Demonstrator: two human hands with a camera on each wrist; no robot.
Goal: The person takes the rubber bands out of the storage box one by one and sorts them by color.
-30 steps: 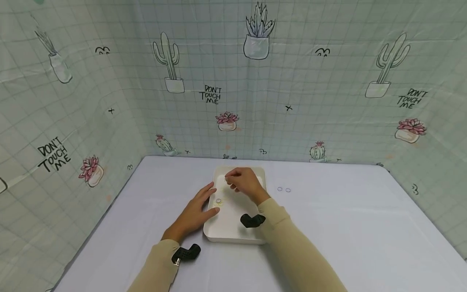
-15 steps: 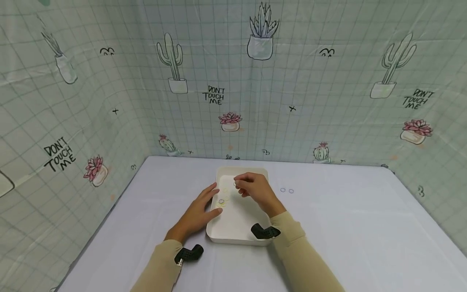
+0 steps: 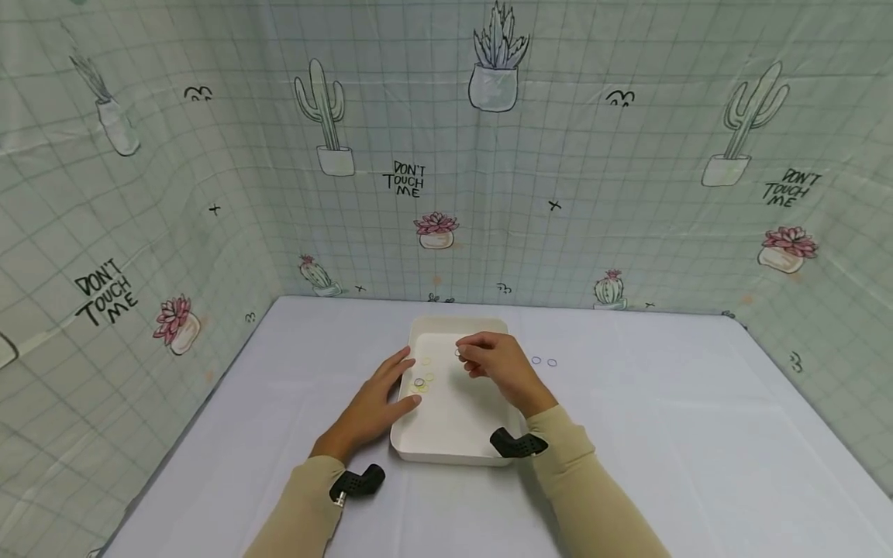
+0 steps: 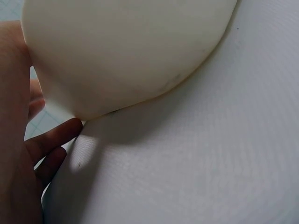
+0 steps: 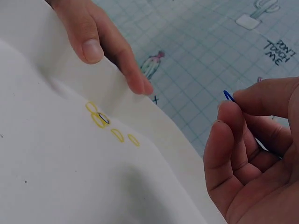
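Note:
A white tray (image 3: pixel 449 434) lies on the table, with my left hand (image 3: pixel 368 407) resting on its left rim. The fingers there are spread, and the thumb reaches over the edge. Above the tray, my right hand (image 3: pixel 501 368) pinches a thin blue rubber band (image 5: pixel 228 95) between thumb and index finger. Along the tray's left inner side lie several yellow rubber bands (image 5: pixel 117 136). Another blue rubber band (image 5: pixel 103 118) overlaps the yellow ones there. The left wrist view shows fingertips right at the tray's outer wall (image 4: pixel 126 60).
Two blue rubber bands (image 3: pixel 544 362) lie on the white tablecloth (image 3: pixel 663 434) just right of the tray. Behind the table hangs a grid-patterned cloth (image 3: pixel 446 139) with cactus drawings, which also covers both sides.
My right hand has moved right and slightly nearer over the tray, still pinching the blue rubber band. The left hand stays on the rim.

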